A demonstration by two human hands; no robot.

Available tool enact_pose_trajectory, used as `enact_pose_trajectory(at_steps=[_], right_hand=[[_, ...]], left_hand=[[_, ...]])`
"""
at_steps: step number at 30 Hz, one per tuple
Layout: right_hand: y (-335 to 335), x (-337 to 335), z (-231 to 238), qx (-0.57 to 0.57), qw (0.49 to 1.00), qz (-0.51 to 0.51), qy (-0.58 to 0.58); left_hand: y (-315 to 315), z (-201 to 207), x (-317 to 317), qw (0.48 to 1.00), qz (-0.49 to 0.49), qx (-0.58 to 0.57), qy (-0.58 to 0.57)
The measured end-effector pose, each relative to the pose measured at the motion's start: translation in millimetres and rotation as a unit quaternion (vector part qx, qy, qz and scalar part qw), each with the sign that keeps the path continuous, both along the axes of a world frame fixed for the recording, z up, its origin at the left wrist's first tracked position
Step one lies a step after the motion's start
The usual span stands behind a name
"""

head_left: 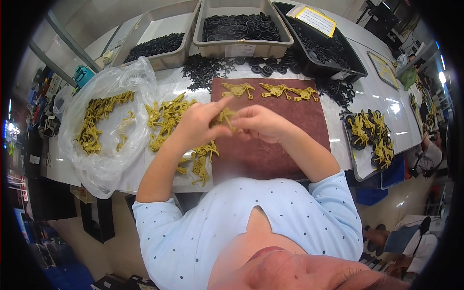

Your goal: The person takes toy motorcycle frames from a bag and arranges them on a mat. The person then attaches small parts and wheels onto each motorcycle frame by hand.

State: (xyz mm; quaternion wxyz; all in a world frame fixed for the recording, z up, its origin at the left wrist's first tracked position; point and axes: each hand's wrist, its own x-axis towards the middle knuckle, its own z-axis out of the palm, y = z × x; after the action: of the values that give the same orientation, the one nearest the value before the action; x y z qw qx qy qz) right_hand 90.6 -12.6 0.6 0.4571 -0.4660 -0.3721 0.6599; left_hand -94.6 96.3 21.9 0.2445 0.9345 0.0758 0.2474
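Note:
Over the left part of a dark red mat (285, 159), my left hand (200, 124) grips a yellow plastic part (224, 117) between thumb and fingers. My right hand (258, 122) meets it from the other side, its fingers pinched together at the part; what they hold is too small and blurred to name. Along the mat's far edge lie three similar yellow parts with thin legs, one yellow part (238, 90) apart on the left. A heap of yellow parts (164, 116) spreads beside and beneath my left forearm.
A clear plastic bag (135, 79) with more yellow parts lies at the left. Behind the mat stand two grey bins (285, 48) and a black bin (355, 71) of black pieces; loose black pieces (200, 70) lie before them. A tray (360, 169) of yellow-and-black assemblies sits right.

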Motion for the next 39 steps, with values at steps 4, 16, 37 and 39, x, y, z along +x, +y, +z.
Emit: enact_pose_trajectory(at_steps=[4,16,37,39], right_hand=[[-5,-8,-18,-0.062,0.986,0.015,0.154],[5,32,-43,-0.126,0.978,-0.146,0.085],[21,30,-60,0.169,0.742,-0.172,-0.625],[19,38,-62,0.203,0.743,-0.202,-0.605]], left_hand=[[-13,-8,6,0.994,-0.005,0.113,0.012],[23,-37,-34,0.971,0.219,-0.082,-0.043],[124,-61,-1,0.851,0.368,0.056,0.370],[129,-58,4,0.857,0.361,0.052,0.364]])
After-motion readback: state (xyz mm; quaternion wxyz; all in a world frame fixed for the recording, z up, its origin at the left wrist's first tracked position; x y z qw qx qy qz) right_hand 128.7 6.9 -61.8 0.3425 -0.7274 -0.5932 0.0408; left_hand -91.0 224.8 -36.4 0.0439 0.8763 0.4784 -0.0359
